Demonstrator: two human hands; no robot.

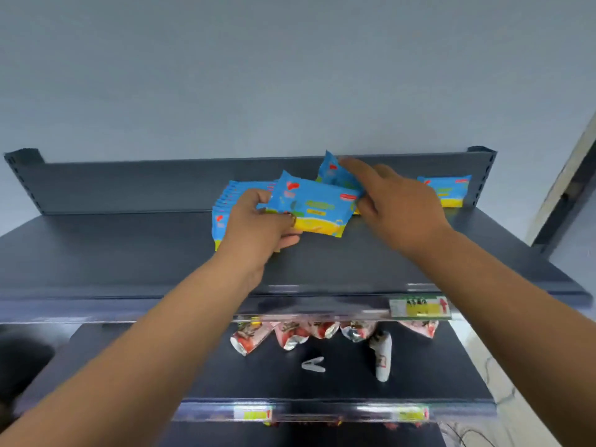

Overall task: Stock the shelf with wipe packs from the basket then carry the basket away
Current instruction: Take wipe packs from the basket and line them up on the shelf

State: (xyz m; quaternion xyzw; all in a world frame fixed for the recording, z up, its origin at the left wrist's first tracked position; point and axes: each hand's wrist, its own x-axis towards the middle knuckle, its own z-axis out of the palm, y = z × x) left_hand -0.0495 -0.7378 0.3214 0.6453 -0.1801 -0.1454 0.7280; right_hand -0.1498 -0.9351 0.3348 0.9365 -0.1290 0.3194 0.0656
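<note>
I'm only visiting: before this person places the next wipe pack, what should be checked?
1. Left hand grips front blue-and-yellow plastic wipe pack: ok.
2. Right hand touches tilted blue pack behind it; firm hold: cannot tell.
3. Standing row of blue packs on edge, at left: ok.
4. Bare room on dark grey metal top shelf: ok.
5. Lone blue pack at right, apart from row: not ok.
6. Basket's remaining stock: cannot tell, out of view.
</note>
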